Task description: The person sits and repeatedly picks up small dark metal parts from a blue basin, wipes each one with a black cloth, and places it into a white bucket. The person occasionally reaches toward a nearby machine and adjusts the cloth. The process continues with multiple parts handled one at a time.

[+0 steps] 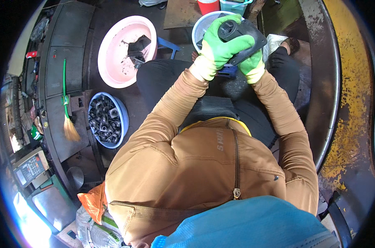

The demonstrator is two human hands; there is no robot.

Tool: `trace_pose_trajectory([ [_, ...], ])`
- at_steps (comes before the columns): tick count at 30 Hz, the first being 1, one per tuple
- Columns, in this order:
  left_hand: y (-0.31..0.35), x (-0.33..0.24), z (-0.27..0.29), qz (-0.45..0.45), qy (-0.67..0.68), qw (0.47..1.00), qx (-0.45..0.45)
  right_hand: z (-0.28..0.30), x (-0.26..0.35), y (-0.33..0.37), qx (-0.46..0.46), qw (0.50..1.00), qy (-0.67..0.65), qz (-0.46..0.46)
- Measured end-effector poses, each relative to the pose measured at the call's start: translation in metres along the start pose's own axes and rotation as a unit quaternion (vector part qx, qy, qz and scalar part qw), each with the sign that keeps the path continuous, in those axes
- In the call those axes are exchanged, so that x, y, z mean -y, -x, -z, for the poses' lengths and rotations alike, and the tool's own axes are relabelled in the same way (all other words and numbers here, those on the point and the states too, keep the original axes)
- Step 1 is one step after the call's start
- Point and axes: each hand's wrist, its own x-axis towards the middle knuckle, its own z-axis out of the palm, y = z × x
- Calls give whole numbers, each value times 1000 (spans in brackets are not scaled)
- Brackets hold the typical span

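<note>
At the upper centre of the frame, the gloved left hand (225, 44) and gloved right hand (252, 66) both clasp a black part (250, 30) (flat-flanged, with a raised, round, hollow collar).

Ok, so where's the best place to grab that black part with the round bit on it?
Best with both hands, I think: left hand from the left, around the round collar, since it sticks out and gives something to curl around. Right hand from the right, on the edge of the wide plate, because the black part broadens there and one hand might let it tip.
</note>
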Motion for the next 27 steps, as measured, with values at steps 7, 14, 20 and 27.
trace_pose_trajectory([
  [7,1,-5,2,-108,-163,978,75,7,24,-5,10,989,142,36],
  [14,-1,-26,15,-120,-167,956,211,24,40,-6,196,980,1,-31],
  [20,-7,-32,23,-39,-121,936,327,34,37,6,251,921,-194,-227],
  [27,-19,-29,29,13,9,886,464,26,24,22,238,900,-279,-237],
])
